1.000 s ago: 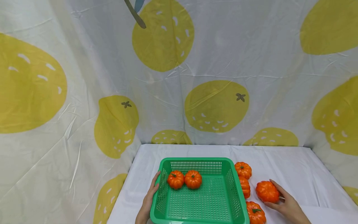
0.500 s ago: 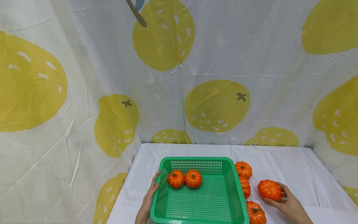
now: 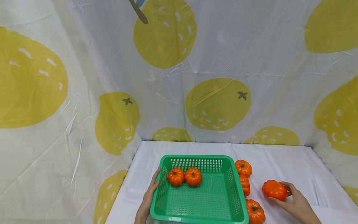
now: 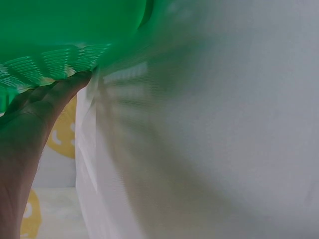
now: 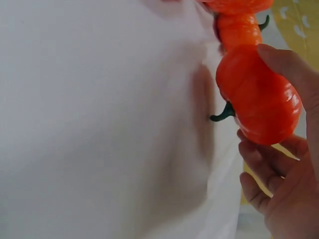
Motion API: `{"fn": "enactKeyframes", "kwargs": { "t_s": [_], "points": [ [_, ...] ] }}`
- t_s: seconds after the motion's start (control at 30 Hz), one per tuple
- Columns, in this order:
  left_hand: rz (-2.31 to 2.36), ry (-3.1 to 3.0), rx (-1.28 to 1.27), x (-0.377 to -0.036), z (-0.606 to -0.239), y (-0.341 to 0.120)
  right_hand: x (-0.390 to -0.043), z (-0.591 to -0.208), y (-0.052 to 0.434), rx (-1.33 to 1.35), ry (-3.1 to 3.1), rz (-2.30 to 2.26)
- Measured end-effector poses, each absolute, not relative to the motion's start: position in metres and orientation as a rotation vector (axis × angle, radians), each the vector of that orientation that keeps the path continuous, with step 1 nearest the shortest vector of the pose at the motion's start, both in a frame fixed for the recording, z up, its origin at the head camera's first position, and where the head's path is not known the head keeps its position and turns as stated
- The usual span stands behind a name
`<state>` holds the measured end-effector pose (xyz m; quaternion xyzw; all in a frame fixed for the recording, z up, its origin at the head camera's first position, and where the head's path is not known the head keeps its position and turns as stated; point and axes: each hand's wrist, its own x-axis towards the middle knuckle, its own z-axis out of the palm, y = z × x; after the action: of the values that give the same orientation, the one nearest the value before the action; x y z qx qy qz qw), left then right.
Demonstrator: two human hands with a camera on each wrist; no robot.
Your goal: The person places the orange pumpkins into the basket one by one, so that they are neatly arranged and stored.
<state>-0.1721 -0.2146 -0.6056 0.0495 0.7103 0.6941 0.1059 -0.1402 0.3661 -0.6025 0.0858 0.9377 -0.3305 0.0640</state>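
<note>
A green mesh basket [image 3: 230, 183] stands on the white cloth, with two small orange pumpkins [image 3: 184, 176] side by side in its far left corner. My left hand [image 3: 152, 191] lies flat along the basket's left wall, and its fingertips [image 4: 75, 79] touch the mesh from outside. To the right of the basket, my right hand [image 3: 288, 195] grips another orange pumpkin [image 3: 274, 189] from its right side. In the right wrist view that pumpkin [image 5: 259, 99] lies on its side with its green stem pointing left, between my thumb above and curled fingers [image 5: 261, 179] below.
Three more orange pumpkins lie along the basket's right wall: one at the far corner [image 3: 243, 168], one against the wall [image 3: 245, 185], one nearest me [image 3: 255, 211]. A lemon-print cloth backdrop [image 3: 218, 105] encloses the table on the back and both sides.
My right hand has closed round the pumpkin and shifted it slightly to the right, away from the basket. The left hand and the basket have stayed put.
</note>
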Motion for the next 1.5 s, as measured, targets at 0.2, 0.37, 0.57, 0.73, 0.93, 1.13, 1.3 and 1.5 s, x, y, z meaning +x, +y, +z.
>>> {"fn": "enactKeyframes", "kwargs": {
  "t_s": [0.2,0.37,0.57,0.73,0.93,1.13,1.3,1.5],
  "points": [
    [2.062,2.102,0.150,-0.175,-0.605,-0.213,-0.141,-0.609,0.359,0.228,2.742,-1.000],
    [2.081,2.075,0.164,-0.174,-0.606,-0.213,-0.139,-0.613,0.357,0.232,2.672,-1.006],
    [2.076,2.085,0.164,-0.172,-0.608,-0.214,-0.137,-0.612,0.359,0.289,2.643,-1.030],
    [2.079,2.086,0.159,-0.172,-0.607,-0.214,-0.136,-0.608,0.363,0.308,2.662,-1.016],
    [2.070,2.086,0.165,-0.172,-0.607,-0.214,-0.133,-0.606,0.365,0.280,2.688,-0.993],
    [2.066,2.073,0.154,-0.171,-0.606,-0.214,-0.135,-0.611,0.359,0.297,2.670,-1.022],
    [2.064,2.089,0.153,-0.171,-0.606,-0.214,-0.137,-0.612,0.357,0.313,2.634,-1.062],
    [2.067,2.088,0.151,-0.170,-0.607,-0.214,-0.137,-0.604,0.363,0.317,2.634,-1.069]
  ]
}}
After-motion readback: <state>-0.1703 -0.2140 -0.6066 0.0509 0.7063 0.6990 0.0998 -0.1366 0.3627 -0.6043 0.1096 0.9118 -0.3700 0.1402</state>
